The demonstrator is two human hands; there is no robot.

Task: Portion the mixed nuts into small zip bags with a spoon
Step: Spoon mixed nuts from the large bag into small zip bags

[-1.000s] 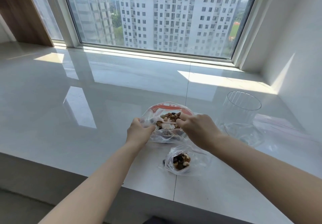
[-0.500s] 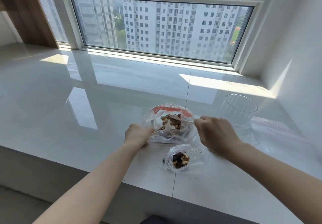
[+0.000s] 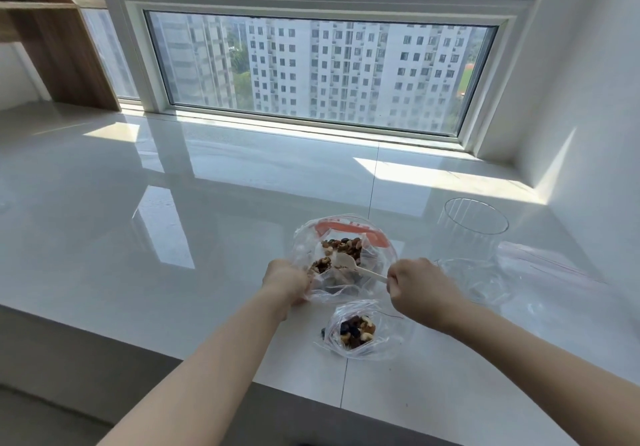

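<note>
Since earlier: right hand drew back, pinching spoon handle | left hand grips big nut bag rim | spoon points left into nuts | small bag nearer, below right hand

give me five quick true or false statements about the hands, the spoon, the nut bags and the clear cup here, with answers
1. The right hand holds the spoon by its handle. True.
2. The spoon's bowl is inside the small zip bag. False: it is inside the large nut bag.
3. The left hand grips the edge of the large nut bag. True.
4. The small zip bag holds no nuts. False: a small heap of mixed nuts lies in it.
5. The clear cup stands to the left of the large nut bag. False: it stands to its right, nearer the wall.
</note>
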